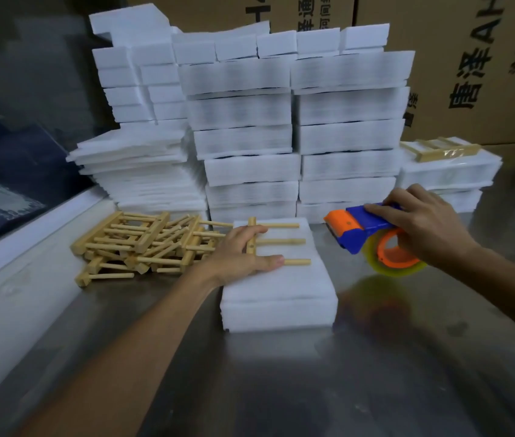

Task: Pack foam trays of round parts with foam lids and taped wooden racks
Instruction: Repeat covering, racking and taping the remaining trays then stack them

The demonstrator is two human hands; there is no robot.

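Untaped wooden rack (pixel 276 242) on lidded foam tray (pixel 278 290), left hand (pixel 243 253) fingers spread pressing it, right hand (pixel 420 222) gripping tape dispenser (pixel 363 230) beside tray; taped pack (pixel 445 167) finished behind, taping remains.

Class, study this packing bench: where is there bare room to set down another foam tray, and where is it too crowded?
Free: the steel table in front of the foam pack, and to its right, below the tape dispenser that the right hand holds. Crowded: the pile of wooden racks left of the left hand, and the foam stacks behind.
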